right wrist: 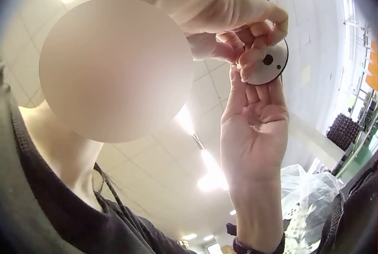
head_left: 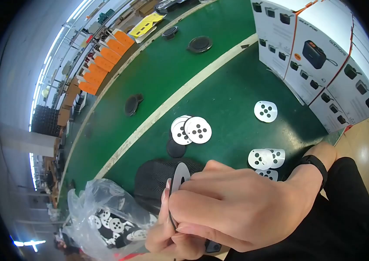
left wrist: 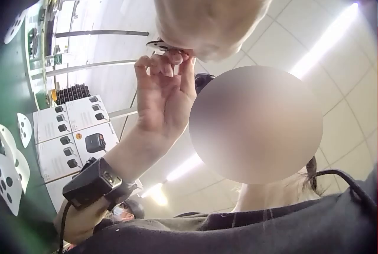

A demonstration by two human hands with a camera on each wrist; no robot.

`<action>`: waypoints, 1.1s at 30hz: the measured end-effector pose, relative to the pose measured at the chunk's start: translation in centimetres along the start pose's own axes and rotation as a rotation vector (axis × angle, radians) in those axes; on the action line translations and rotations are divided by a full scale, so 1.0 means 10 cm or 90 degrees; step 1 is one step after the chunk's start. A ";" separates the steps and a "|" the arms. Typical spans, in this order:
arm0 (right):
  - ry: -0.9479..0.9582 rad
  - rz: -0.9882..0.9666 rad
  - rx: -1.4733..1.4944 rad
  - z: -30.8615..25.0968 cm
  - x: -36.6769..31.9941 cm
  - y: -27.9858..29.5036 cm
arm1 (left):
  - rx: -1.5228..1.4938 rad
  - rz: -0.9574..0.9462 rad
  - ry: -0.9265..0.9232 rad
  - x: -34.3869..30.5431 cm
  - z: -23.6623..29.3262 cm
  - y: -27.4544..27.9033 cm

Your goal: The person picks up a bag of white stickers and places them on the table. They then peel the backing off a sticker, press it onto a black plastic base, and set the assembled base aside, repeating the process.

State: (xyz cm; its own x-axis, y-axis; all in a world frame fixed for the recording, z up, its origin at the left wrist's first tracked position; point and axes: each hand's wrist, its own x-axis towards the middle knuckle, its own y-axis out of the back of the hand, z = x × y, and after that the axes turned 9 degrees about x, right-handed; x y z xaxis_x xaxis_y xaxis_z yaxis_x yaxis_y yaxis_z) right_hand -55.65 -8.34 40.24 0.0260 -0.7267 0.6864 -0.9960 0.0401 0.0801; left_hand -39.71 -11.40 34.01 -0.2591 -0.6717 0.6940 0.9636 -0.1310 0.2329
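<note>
A thin white disc with dark holes and a black edge (head_left: 180, 173) is held nearly on edge between both hands. My right hand (head_left: 241, 204) pinches it from the right with bent fingers. Below and left of that, my left hand (head_left: 171, 237) grips its lower part, partly covered by the right. In the right wrist view the disc's white face (right wrist: 273, 68) shows between the right fingers and the left hand (right wrist: 255, 130). Behind the hands lies a dark mesh-covered object (head_left: 152, 176). Similar white discs (head_left: 199, 130) overlap on the green table (head_left: 232, 93), touching a black disc (head_left: 176, 148).
A clear plastic bag (head_left: 106, 195) with many discs stands at the lower left. More white discs (head_left: 260, 159) lie right, near my right wrist, with a single one (head_left: 266, 112) farther back. Printed boxes (head_left: 310, 52) stand at the right rear. Black round parts (head_left: 200, 44) lie beyond the pale strip.
</note>
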 end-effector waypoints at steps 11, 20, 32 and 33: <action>-0.034 -0.036 -0.003 -0.04 -0.01 0.03 | -0.070 -0.030 -0.063 0.02 -0.06 0.00; -0.025 0.006 0.038 -0.04 -0.04 -0.04 | -0.094 -0.035 -0.101 0.03 -0.07 -0.02; -0.057 -0.012 0.156 -0.05 0.01 0.02 | -0.122 -0.061 -0.116 0.09 -0.06 -0.03; -0.133 -0.026 0.241 -0.15 0.02 0.06 | -0.125 -0.060 -0.118 0.09 -0.06 -0.03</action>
State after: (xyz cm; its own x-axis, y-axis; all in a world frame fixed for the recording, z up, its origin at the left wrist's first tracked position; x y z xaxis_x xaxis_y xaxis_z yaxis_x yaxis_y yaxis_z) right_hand -56.13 -7.46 41.52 0.0861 -0.8472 0.5242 -0.9569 -0.2168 -0.1931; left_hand -40.18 -12.45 34.13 -0.3390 -0.5068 0.7927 0.9241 -0.3374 0.1795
